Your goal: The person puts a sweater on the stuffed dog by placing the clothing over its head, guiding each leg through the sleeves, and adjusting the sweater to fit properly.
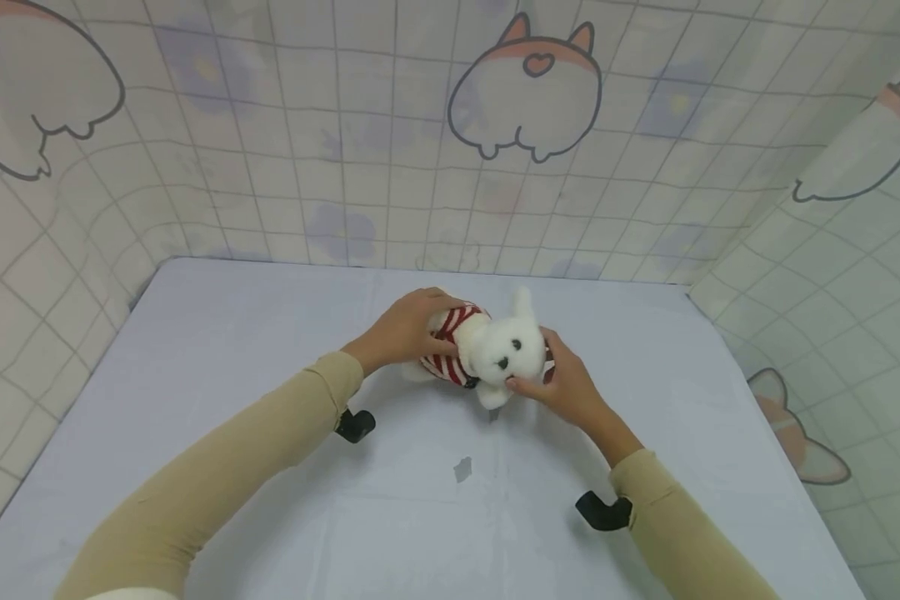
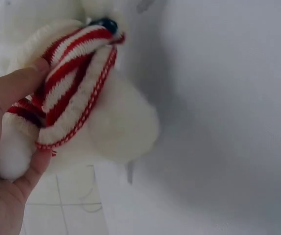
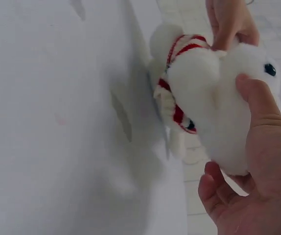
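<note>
A white plush toy animal [image 1: 506, 354] with dark eyes, a dark nose and a red-and-white striped knit sweater [image 2: 77, 68] lies tilted sideways between both hands, close over the table. My left hand [image 1: 412, 329] grips its body through the sweater, thumb on the near side. In the left wrist view, the left fingers reach under the sweater's hem beside a white limb. My right hand [image 1: 566, 383] holds the head, the thumb pressed into the white fur near the muzzle and the other fingers round behind it. One ear [image 1: 523, 302] points up toward the back wall.
The white table [image 1: 390, 517] has a small grey patch [image 1: 462, 469] near its middle. Walls covered in a tile-and-corgi print [image 1: 390, 150] stand behind and at both sides. Black wrist mounts [image 1: 356, 425] jut from the sleeves.
</note>
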### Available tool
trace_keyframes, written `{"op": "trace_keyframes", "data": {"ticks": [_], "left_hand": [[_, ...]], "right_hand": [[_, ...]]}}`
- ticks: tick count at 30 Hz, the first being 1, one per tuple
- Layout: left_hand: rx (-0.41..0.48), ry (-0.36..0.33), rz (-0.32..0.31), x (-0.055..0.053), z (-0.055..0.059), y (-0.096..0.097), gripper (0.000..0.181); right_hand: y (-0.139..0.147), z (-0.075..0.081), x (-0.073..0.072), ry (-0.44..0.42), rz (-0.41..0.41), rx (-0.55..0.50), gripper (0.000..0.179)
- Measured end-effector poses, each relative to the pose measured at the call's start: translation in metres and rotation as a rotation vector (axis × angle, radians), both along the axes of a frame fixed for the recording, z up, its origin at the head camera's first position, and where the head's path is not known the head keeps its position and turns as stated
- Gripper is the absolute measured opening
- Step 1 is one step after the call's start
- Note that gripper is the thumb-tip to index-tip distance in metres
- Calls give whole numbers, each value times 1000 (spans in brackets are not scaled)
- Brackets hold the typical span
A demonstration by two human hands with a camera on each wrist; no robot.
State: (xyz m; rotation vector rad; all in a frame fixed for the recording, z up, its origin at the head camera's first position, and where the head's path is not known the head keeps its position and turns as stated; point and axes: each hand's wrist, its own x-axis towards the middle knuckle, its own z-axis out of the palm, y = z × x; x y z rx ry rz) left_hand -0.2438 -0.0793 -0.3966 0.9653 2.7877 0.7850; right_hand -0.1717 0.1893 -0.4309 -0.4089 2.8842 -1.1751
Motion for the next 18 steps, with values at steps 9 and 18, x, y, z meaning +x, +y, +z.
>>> {"op": "trace_keyframes", "data": {"ticks": [9,18], "left_hand": [[199,-154,82,0,-4,0,67],[191,-251,26,9,-13,7,64]], "right_hand": [[-4,35,-22,-14,-28,-328,77],[-19,52,-39,27,-83,-356,68]]}}
